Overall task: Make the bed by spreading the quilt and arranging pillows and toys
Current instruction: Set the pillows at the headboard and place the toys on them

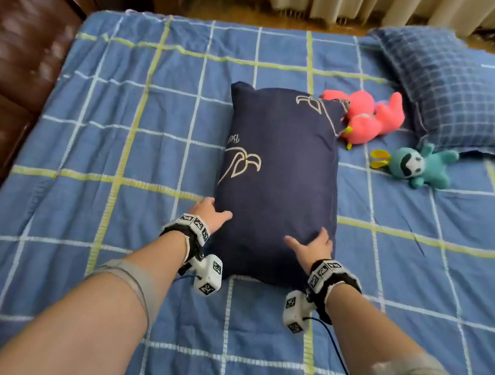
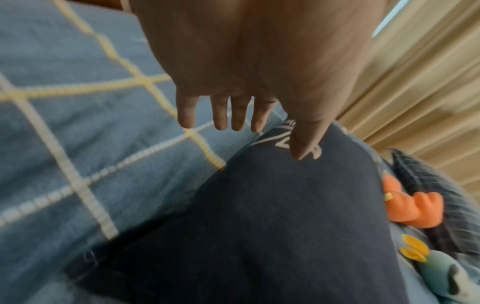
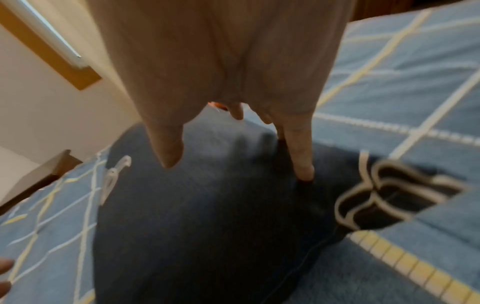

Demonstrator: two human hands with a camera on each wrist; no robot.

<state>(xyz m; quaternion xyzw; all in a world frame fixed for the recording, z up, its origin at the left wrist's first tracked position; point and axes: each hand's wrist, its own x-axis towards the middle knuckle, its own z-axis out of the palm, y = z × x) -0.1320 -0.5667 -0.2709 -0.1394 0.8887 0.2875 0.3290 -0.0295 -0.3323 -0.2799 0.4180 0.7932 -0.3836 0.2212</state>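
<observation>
On the bed you have two pillows and two soft toys, all lying on one blue checked quilt [image 1: 120,139] that is spread flat. The dark navy pillow [image 1: 275,184] lies in the middle of the quilt, its long side pointing away from you. It carries white line drawings like leaves and some white letters; only "Be" can be read, the rest is hidden or too small. The second pillow, the blue checked pillow [image 1: 441,90], lies at the far right corner of the bed. The pink toy [image 1: 368,118] touches the far right corner of the navy pillow, and the teal toy [image 1: 415,167] lies just beside the checked pillow. Your left hand [image 1: 209,215] is at the near left edge of the navy pillow, fingers straight and relaxed, thumb over the fabric, so this grip is released. Your right hand [image 1: 314,246] rests flat on the near right part of the same pillow, fingers spread and straight, also released. A brown padded headboard [image 1: 11,61] stands at the left, and beige curtains [image 1: 374,2] hang beyond the bed.
</observation>
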